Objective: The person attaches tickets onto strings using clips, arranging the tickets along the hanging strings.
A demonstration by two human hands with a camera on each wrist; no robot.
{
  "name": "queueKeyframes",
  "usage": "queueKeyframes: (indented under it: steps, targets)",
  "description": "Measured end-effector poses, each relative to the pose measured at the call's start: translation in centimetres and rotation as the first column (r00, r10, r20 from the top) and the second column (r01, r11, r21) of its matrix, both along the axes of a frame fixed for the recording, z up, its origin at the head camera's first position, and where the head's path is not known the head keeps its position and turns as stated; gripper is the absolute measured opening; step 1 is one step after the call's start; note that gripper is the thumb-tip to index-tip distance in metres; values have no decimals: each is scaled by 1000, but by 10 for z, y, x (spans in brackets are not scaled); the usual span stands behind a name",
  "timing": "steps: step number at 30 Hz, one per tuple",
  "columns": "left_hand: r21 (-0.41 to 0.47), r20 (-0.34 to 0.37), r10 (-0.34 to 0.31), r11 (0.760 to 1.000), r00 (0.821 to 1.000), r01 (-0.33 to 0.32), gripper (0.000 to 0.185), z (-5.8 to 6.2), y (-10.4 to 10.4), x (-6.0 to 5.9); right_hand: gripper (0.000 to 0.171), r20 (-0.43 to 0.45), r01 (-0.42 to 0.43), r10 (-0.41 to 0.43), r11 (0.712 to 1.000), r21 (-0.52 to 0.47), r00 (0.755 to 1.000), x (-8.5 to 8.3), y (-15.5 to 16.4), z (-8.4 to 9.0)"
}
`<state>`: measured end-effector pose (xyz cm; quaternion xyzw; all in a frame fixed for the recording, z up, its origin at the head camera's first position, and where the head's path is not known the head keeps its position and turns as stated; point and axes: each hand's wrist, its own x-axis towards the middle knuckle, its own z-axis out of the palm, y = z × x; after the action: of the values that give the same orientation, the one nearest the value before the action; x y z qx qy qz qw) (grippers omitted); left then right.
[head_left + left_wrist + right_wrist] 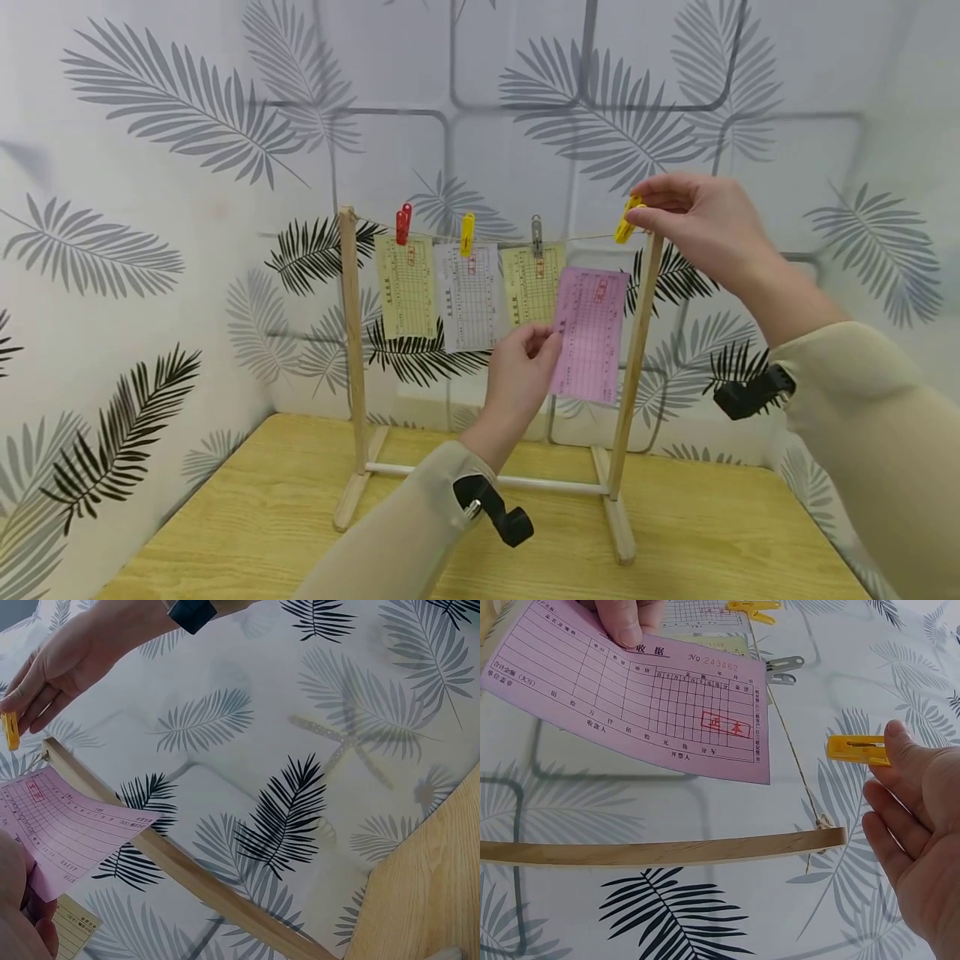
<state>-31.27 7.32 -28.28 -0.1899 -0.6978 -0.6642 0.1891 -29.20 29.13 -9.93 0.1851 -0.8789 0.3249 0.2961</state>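
Observation:
My left hand [522,372] pinches a pink receipt slip [590,337] by its left edge, just below the string [588,238] and left of the right post. In the right wrist view the slip's printed form and red stamp face the camera. Up by the top of the right post, my right hand [708,218] holds a yellow clothespin [628,220] between thumb and fingers. Three slips hang from the string: a yellow one [408,292] under a red clothespin [403,224], a white one [471,304] under a yellow clip [467,234], another yellow one [522,287] under a grey clip [536,236].
The string runs between two wooden posts; the left post [352,333] and right post [637,358] rise from wooden feet. A white crossbar [551,484] joins them low down. The stand is on a wood-grain table [247,517] before a leaf-patterned wall [187,250].

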Motion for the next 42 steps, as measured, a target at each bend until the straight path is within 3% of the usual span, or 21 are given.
queueKeyframes:
  steps: [19,28,42]
  targets:
    - [34,67,-4,999,998,1,13,10,15,-16,36,3,54,-54,997,50,999,-27,-8,12]
    - [-3,73,39,999,997,-39,15,14,22,-23,36,42,59,-62,996,63,997,-34,-11,14]
    - [12,71,28,1000,997,-29,14,18,26,-31,36,68,59,-66,993,101,995,-40,-10,14]
